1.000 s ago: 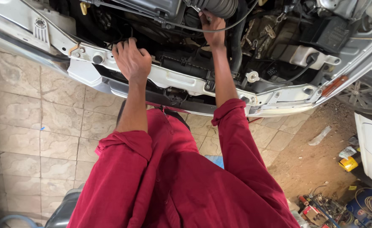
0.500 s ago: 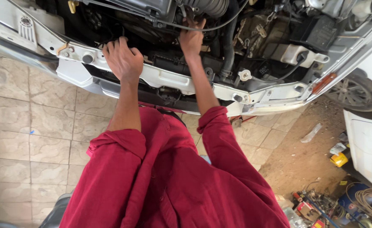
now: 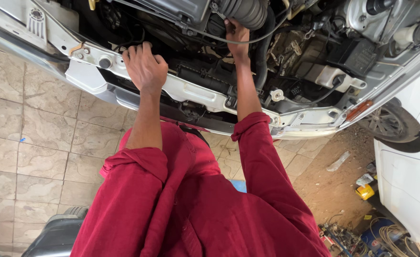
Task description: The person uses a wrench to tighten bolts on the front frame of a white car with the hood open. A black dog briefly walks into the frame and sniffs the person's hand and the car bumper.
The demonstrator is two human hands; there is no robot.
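I lean over an open car engine bay in a red long-sleeved shirt. My left hand rests on the silver front crossmember, its fingers curled over the far edge. My right hand reaches deeper into the bay, just below a black ribbed intake hose. Its fingers curl into the dark parts there, and what they hold is hidden. A thin black cable runs across close to that wrist.
A white fluid reservoir with a cap sits right of my right arm. The car's front wheel is at the right, beside a white body panel. Tools and coiled wire lie on the dirt. The floor at left is tiled.
My right hand has shifted a little to the left, under the ribbed hose. My left hand keeps its hold on the crossmember.
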